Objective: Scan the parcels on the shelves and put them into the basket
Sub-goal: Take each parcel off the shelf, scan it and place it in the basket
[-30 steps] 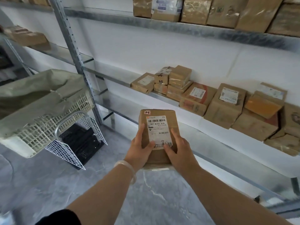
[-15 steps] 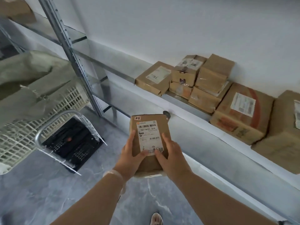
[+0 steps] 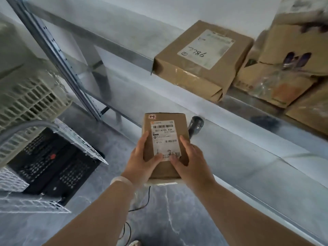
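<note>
The parcel (image 3: 165,144) sits between the left hand (image 3: 142,160) and right hand (image 3: 188,162), before the lower shelf (image 3: 248,157). Behind it, on that shelf, stands what may be a scanner (image 3: 195,126). The basket (image 3: 32,96) is at left, above a crate (image 3: 53,162). Boxes (image 3: 200,61) lie on the upper shelf (image 3: 124,48), at right.

Soft, even daylight; edges bow and blur, stacked boxes (image 3: 291,55) top right smeared.
</note>
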Available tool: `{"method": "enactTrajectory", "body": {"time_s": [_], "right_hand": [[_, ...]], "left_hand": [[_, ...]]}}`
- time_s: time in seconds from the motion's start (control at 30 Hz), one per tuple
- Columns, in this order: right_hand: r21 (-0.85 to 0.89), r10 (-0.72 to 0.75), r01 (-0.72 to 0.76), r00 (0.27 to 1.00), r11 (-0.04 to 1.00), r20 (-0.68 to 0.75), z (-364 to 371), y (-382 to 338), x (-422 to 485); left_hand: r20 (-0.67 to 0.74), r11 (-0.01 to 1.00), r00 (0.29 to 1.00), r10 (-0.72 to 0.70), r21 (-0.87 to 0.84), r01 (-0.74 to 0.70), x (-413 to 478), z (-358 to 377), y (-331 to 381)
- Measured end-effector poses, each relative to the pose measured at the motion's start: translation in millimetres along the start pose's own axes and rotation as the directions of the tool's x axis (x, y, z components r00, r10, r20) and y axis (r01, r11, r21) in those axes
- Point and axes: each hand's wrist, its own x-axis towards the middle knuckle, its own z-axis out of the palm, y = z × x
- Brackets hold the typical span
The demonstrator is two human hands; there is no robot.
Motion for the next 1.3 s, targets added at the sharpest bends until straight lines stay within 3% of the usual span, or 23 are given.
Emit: {"method": "enactTrajectory", "body": {"time_s": [0.1, 0.27, 0.4, 0.57, 0.77, 0.9, 1.1, 1.3], "right_hand": [[0.022, 0.009, -0.008, 0.999, 1.0, -0.042, 28, 20, 47], [0.074, 0.208, -0.194, 0.917, 0.978, -0.34, 40, 52, 143], [0.235, 0.469, -0.411, 0.826, 0.881, -0.313, 43, 69, 202], [0.419, 0.578, -0.45, 0.775, 0.789, -0.257, 53, 83, 225], [0.488, 0.513, -0.345, 0.816, 0.802, -0.267, 48, 69, 186], [0.474, 0.433, -0.305, 0.881, 0.826, -0.188, 33, 36, 140], [0.277, 0.151, -0.098, 0.973, 0.956, -0.175, -2, -38, 50], [0.226, -0.007, 0.053, 0.98, 0.973, -0.198, -39, -104, -37]], "left_hand": [[0.02, 1.0, 1.0, 0.007, -0.028, -0.006, 48, -2, -31], [0.026, 0.999, 0.999, 0.031, -0.039, -0.03, 110, -1, -71], [0.024, 0.997, 0.997, 0.071, -0.041, -0.07, 138, 2, -89], [0.027, 0.993, 0.996, 0.09, -0.079, -0.088, 145, 5, -101], [0.01, 0.992, 0.994, 0.106, -0.066, -0.105, 129, -3, -91], [0.011, 0.993, 0.997, 0.083, -0.083, -0.081, 92, -17, -63], [-0.039, 0.996, 0.999, 0.031, -0.079, -0.034, 18, -54, -2], [-0.154, 0.996, 0.988, 0.024, -0.081, -0.037, -68, -91, 49]]}}
